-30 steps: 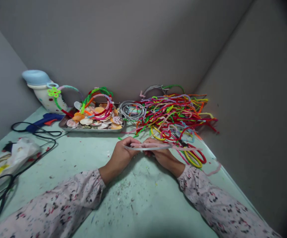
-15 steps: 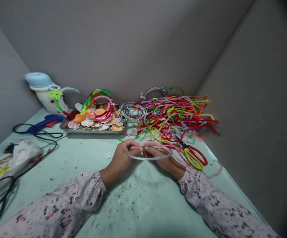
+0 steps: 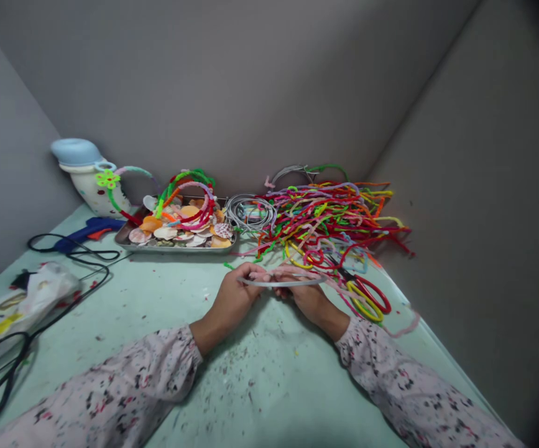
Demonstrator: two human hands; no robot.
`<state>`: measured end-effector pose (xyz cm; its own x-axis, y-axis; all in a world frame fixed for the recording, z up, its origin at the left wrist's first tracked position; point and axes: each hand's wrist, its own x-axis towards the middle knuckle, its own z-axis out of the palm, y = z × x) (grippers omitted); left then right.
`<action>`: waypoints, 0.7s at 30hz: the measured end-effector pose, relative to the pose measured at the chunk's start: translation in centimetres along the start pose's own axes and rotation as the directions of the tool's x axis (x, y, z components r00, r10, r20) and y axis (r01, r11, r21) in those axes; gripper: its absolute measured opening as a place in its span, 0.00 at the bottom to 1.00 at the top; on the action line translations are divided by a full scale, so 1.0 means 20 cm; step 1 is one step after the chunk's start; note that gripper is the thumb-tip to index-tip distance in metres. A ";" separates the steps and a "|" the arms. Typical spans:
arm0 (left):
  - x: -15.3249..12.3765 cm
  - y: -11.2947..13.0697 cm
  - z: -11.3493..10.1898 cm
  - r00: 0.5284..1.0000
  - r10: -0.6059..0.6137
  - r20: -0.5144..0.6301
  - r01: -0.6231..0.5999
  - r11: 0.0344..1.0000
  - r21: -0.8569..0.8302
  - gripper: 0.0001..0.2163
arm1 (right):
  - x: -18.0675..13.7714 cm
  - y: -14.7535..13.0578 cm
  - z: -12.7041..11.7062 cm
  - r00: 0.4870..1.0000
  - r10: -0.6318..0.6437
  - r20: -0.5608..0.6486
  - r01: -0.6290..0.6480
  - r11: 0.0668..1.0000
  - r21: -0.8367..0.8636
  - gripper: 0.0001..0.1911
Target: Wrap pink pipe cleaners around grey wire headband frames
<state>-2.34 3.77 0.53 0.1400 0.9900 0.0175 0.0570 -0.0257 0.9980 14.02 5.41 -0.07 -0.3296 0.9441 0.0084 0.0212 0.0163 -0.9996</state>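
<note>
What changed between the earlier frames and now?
The grey band dipped at its near side, then came back up, nearly edge-on again. The left hand and right hand kept hold of it; nothing was let go. Tray and scissors stayed put.

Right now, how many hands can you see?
2: the left hand and, just to its right, the right hand, both holding the grey band. No others show.

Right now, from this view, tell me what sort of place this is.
Likely a small craft corner: on the table lie a heap of pipe cleaners, scissors and a metal tray of shells.
</note>
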 end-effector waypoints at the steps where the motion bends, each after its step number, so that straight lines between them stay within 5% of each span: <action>1: 0.00 0.00 0.00 1.000 -0.001 -0.006 0.002 1.000 0.012 0.10 | 0.00 0.00 0.00 1.000 0.004 0.001 -0.004 1.000 0.014 0.09; 21: 0.00 0.00 0.01 0.998 -0.041 -0.055 0.038 0.998 -0.051 0.06 | 0.00 -0.02 0.04 0.994 -0.111 0.001 0.111 0.992 -0.052 0.09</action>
<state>-2.19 3.83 0.57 0.0825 0.9964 -0.0197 0.0118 0.0188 0.9998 13.17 5.10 0.22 -0.3311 0.9360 0.1196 0.0330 0.1382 -0.9899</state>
